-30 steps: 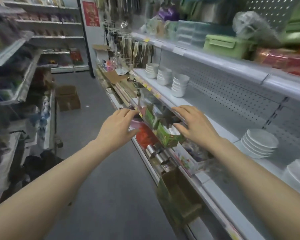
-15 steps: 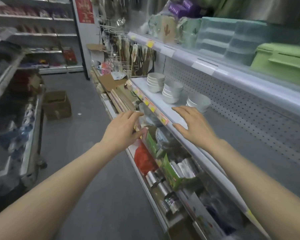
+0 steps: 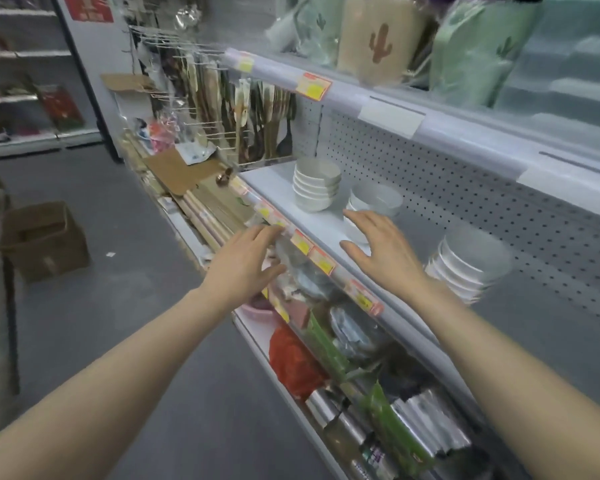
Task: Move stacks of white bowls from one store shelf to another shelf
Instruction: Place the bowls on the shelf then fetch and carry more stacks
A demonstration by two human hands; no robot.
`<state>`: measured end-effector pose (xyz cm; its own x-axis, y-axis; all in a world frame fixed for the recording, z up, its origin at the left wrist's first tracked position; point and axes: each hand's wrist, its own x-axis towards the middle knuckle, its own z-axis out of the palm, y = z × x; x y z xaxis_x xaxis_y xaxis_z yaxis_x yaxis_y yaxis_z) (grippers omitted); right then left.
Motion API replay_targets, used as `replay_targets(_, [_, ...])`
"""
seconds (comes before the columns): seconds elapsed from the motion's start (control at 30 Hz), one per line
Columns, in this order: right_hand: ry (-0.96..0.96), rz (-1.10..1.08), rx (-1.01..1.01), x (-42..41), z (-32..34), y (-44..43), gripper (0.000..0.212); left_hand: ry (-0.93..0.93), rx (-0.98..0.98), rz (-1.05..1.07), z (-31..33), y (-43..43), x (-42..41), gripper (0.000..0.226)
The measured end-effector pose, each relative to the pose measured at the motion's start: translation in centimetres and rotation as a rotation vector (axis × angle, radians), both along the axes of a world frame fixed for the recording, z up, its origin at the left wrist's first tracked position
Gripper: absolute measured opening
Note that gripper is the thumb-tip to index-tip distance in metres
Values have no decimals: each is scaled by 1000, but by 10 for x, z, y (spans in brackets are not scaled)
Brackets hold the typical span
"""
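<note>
Hands nearer now, right hand (image 3: 383, 252) over smooth shelf (image 3: 312, 220), round glossy bowls (image 3: 316, 185)

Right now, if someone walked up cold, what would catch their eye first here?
Probably the two bare hands, the left hand at the shelf's price-tag edge and the right hand spread open over the white shelf, neither holding anything. Next, the stacks of white bowls along that shelf, one stack beside the right wrist. Above them sit cactus-print bags.
</note>
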<state>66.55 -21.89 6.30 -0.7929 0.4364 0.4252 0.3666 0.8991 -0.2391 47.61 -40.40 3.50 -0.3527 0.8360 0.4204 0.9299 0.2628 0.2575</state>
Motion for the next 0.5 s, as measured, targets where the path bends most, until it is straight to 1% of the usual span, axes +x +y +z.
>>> replay_targets(0.23, [47,-172,-92,-123,7,35,59,-42,-15,-131,-1,65,-129,70])
replay_targets(0.37, [68,-277,-200,-171,4,61,64,-122,-54,-185,-10,112,-176,78])
replay_targets(0.5, [107,-376,-236,-214,2,97,70,-204,-64,-247,-16,170,-214,89])
